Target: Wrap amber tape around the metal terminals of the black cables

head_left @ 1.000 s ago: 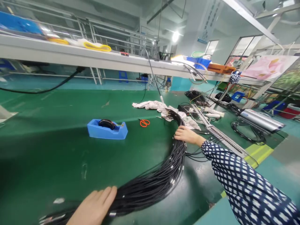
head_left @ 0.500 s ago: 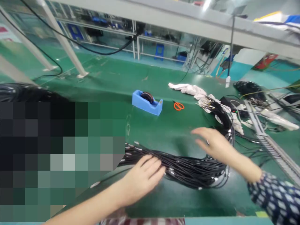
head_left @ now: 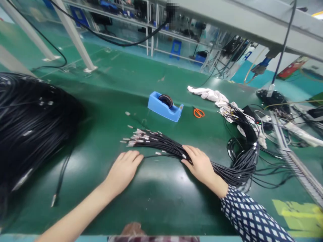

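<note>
A bundle of black cables (head_left: 164, 141) lies across the green table, its metal-tipped ends (head_left: 138, 137) fanned out to the left. My right hand (head_left: 199, 164) is closed over the middle of this bundle, thumb on the near side. From there the bundle curves right and back in a loop (head_left: 243, 168). Left of it, my left hand (head_left: 127, 168) is low over the table with its fingers together. A single black cable (head_left: 161, 155) runs from those fingertips to the bundle; its end is hidden in the hand.
Behind the bundle are a blue tape dispenser (head_left: 165, 109) and orange-handled scissors (head_left: 199, 112). A large heap of black cables (head_left: 37, 117) fills the left side. White cloth (head_left: 210, 94) and a metal rail (head_left: 297, 164) lie at the right. Yellow tape (head_left: 300, 215) marks the near right corner.
My right hand has moved left and down onto the bundle. My left hand has left the bundle and shifted left with one cable. The bundle's tipped ends now show.
</note>
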Action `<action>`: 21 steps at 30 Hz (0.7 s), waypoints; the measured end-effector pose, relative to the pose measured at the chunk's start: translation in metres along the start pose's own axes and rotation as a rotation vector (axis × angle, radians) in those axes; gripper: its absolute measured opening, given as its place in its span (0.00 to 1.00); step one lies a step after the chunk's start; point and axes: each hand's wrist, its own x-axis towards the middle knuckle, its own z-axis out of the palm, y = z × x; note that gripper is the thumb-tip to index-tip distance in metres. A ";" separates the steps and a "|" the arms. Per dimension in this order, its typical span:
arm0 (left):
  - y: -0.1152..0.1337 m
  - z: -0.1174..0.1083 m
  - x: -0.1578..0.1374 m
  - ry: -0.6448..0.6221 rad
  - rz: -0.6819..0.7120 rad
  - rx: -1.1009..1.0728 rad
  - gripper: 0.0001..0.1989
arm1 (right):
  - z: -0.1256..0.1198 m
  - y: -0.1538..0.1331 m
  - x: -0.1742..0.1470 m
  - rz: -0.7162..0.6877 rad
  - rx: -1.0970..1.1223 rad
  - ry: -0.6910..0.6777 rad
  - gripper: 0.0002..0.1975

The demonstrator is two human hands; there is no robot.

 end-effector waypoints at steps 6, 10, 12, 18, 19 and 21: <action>-0.001 -0.017 -0.013 -0.032 -0.164 -0.123 0.12 | -0.009 -0.032 -0.002 -0.102 0.108 0.100 0.27; 0.009 -0.054 -0.018 0.057 -0.315 -0.522 0.07 | -0.017 -0.071 0.013 -0.225 0.272 0.058 0.23; 0.017 -0.074 -0.012 0.116 -0.397 -0.682 0.05 | -0.021 -0.086 0.024 -0.280 0.314 0.014 0.21; 0.046 -0.074 0.025 0.162 -0.773 -1.487 0.05 | -0.020 -0.096 0.020 -0.228 0.495 -0.150 0.11; 0.052 -0.067 0.030 0.174 -0.802 -1.570 0.05 | -0.017 -0.096 0.014 -0.205 0.529 -0.190 0.10; 0.062 -0.051 0.036 0.112 -0.836 -1.680 0.06 | -0.011 -0.093 0.000 -0.183 0.577 -0.263 0.10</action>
